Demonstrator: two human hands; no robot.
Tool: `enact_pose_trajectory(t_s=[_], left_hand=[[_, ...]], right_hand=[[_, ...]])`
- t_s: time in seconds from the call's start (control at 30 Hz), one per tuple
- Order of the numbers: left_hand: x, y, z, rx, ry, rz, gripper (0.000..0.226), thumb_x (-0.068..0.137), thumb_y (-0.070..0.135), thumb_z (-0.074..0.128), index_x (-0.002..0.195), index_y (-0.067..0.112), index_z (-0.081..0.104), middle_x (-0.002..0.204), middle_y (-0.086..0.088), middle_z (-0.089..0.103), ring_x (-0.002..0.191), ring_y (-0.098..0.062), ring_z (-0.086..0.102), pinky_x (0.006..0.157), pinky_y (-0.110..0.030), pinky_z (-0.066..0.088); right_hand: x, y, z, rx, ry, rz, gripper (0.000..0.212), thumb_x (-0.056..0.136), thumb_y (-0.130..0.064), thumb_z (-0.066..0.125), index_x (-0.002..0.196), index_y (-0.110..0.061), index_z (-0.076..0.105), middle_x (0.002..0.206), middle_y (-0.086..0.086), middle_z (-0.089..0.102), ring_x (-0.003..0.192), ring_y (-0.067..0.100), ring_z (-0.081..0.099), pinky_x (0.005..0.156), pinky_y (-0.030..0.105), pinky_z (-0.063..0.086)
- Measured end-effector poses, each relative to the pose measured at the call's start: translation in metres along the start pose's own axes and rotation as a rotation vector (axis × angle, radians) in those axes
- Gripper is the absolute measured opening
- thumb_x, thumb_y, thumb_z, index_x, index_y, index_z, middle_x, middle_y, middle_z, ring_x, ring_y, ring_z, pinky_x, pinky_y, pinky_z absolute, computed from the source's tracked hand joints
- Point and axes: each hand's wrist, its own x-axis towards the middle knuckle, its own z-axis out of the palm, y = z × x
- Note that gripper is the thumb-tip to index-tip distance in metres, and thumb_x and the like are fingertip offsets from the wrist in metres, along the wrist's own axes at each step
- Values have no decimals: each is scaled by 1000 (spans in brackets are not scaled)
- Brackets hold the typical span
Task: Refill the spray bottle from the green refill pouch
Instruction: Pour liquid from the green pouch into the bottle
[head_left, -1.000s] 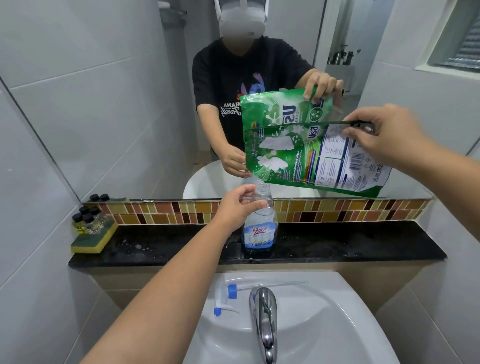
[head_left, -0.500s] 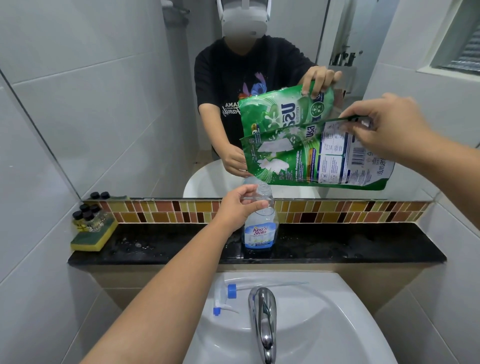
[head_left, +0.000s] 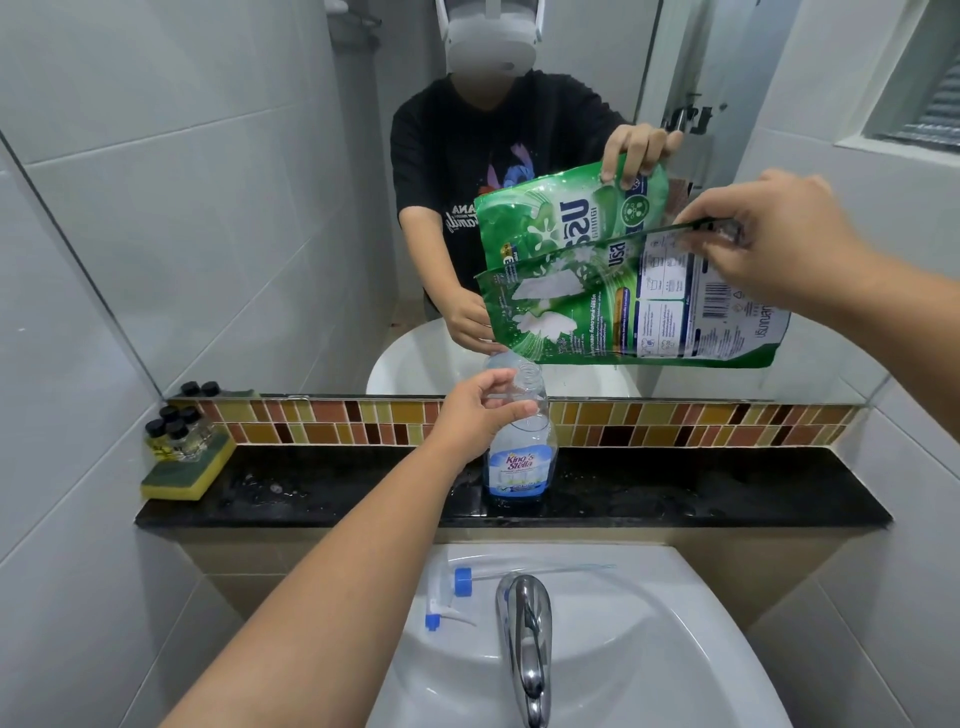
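Note:
A clear spray bottle (head_left: 521, 457) with a blue label stands uncapped on the black stone ledge (head_left: 675, 493), a little blue liquid at its bottom. My left hand (head_left: 480, 413) grips its neck just below the open mouth. My right hand (head_left: 769, 241) pinches the upper right corner of the green refill pouch (head_left: 597, 317), which hangs tilted, its lower left corner just above and right of the bottle mouth. No stream of liquid can be made out. The bottle's white and blue trigger head (head_left: 449, 592) lies on the basin rim with its dip tube.
A chrome tap (head_left: 524, 639) rises from the white basin (head_left: 649, 649) below the ledge. A yellow-green sponge (head_left: 187, 467) carrying several small black-capped bottles (head_left: 174, 431) sits at the ledge's left end. The mirror (head_left: 234, 182) behind reflects me and the pouch.
My right hand has risen, tipping the pouch more steeply, its left corner lower toward the bottle mouth. My left hand stays on the bottle neck.

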Motion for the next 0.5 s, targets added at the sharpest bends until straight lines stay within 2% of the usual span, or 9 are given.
enact_pose_trajectory(t_s=[0.17, 0.37, 0.5], left_hand=[[0, -1, -1, 2, -4, -6, 66, 72, 36, 84, 131, 25, 56, 126, 5, 61, 109, -8, 60, 92, -32, 53], [0, -2, 0, -10, -1, -9, 54, 73, 36, 84, 119, 36, 56, 118, 11, 60, 105, -5, 60, 86, -27, 53], [0, -2, -1, -7, -1, -11, 63, 72, 36, 84, 128, 29, 57, 123, 7, 61, 107, -7, 61, 88, -29, 54]], right_hand=[[2, -3, -2, -3, -5, -18, 16, 86, -20, 65, 101, -21, 72, 72, 0, 56, 81, 30, 47, 81, 46, 37], [3, -5, -2, -15, -2, -41, 16, 86, -23, 66, 101, -22, 72, 71, -2, 56, 82, 32, 49, 80, 46, 38], [5, -5, -4, -14, 2, -58, 16, 86, -23, 66, 100, -23, 72, 73, 0, 61, 82, 32, 49, 79, 46, 39]])
